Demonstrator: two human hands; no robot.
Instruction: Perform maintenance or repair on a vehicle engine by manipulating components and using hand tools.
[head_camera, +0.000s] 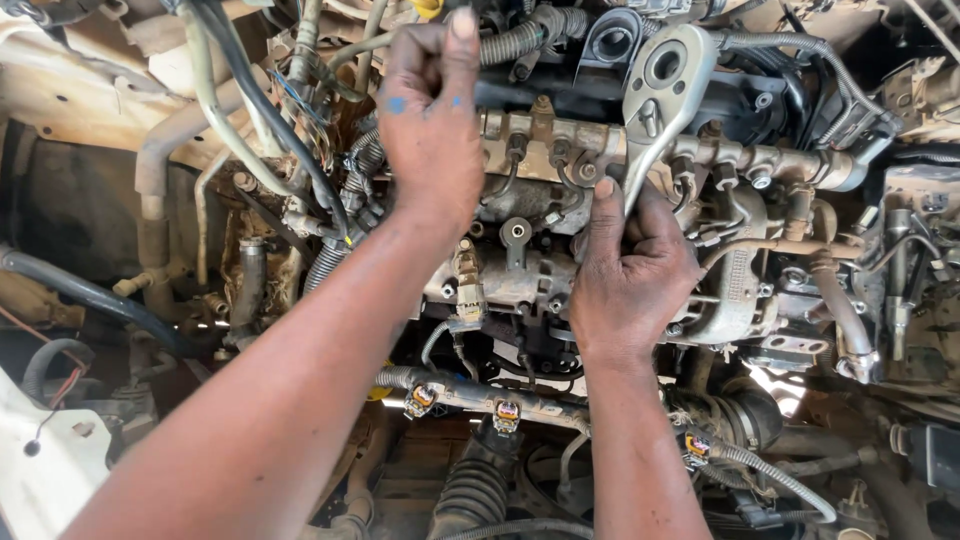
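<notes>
Our right hand grips the ratchet by its handle for leverage; our left hand pinches a hose above the engine.

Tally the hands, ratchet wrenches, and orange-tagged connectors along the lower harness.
Hands: 2, left hand up on the engine, right hand gripping the wrench handle
Ratchet wrench: 1
Orange-tagged connectors: 3
Total: 6
</notes>
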